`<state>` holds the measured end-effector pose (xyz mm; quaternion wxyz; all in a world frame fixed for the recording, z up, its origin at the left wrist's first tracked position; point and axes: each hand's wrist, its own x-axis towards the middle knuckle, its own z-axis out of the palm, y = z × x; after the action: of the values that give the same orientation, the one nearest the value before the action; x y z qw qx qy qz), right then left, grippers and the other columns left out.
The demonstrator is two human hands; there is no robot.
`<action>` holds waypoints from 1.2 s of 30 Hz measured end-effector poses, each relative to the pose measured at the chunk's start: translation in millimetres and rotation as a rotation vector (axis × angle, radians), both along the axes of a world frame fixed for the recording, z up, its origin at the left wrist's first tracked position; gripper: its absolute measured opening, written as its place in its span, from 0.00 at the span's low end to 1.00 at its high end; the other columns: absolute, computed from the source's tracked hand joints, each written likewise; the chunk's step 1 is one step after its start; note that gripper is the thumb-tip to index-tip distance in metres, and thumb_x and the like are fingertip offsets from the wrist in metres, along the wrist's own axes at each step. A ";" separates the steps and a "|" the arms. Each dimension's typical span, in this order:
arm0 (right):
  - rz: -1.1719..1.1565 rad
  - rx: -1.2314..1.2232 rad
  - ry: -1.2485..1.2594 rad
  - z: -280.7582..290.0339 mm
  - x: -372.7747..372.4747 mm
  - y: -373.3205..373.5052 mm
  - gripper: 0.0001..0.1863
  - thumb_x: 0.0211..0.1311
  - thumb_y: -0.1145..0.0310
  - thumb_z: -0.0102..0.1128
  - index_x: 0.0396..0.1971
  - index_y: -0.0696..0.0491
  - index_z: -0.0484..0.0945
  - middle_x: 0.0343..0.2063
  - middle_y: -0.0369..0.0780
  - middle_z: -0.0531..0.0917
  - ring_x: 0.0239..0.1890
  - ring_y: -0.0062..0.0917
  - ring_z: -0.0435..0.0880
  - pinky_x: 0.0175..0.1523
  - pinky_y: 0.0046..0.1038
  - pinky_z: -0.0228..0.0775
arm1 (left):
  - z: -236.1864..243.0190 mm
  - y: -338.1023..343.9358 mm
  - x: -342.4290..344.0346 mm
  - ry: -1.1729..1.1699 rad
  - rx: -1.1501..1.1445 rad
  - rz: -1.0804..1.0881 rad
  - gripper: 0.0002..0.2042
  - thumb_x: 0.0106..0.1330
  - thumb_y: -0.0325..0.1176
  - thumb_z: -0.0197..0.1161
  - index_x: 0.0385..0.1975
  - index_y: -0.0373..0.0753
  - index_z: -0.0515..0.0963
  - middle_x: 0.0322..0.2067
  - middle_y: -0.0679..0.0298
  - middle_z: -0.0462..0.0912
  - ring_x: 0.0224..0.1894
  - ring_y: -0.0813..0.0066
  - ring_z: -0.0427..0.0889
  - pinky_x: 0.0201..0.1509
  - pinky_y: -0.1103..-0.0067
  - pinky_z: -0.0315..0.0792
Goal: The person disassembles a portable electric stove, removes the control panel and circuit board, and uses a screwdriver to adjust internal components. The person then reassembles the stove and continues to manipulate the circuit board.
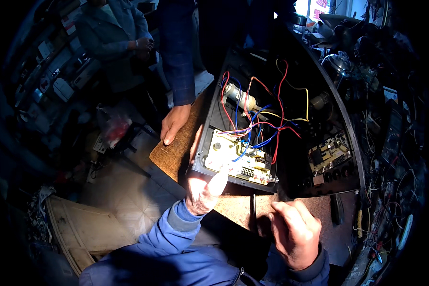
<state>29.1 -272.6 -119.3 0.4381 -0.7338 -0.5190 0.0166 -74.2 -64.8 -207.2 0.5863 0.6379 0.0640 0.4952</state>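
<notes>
The person's two hands come first: the right hand (pixel 296 233) is curled in midair, and I cannot tell if it holds anything; the left hand (pixel 204 193) grasps one black shell (pixel 207 138) by its near corner, thumb on top. The shell carries one circuit board (pixel 222 155) with one display, and one whitish cylinder (pixel 240 97). Beside it, a second black shell (pixel 351 133) bears another board (pixel 330 151). Beyond, one co-worker's hand (pixel 176 123) rests on the brown surface (pixel 171 163); one other person (pixel 114 43) stands farther.

The circuit board (pixel 228 148) lies in the casing (pixel 245 184), wires (pixel 250 126) seemingly behind.
</notes>
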 end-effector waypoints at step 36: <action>0.326 0.062 0.060 -6.9 47.5 106.1 0.10 0.56 0.81 0.69 0.38 0.54 0.86 0.20 0.37 0.70 0.21 0.26 0.74 0.27 0.26 0.68 | 6.8 4.4 6.1 0.053 -0.035 -0.089 0.40 0.68 0.44 0.64 0.73 0.29 0.54 0.60 0.54 0.75 0.61 0.65 0.76 0.66 0.69 0.69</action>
<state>76.6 -166.6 -126.1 0.4674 -0.6252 -0.6180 0.0935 -68.1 -60.4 -200.4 0.6169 0.6426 0.0596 0.4504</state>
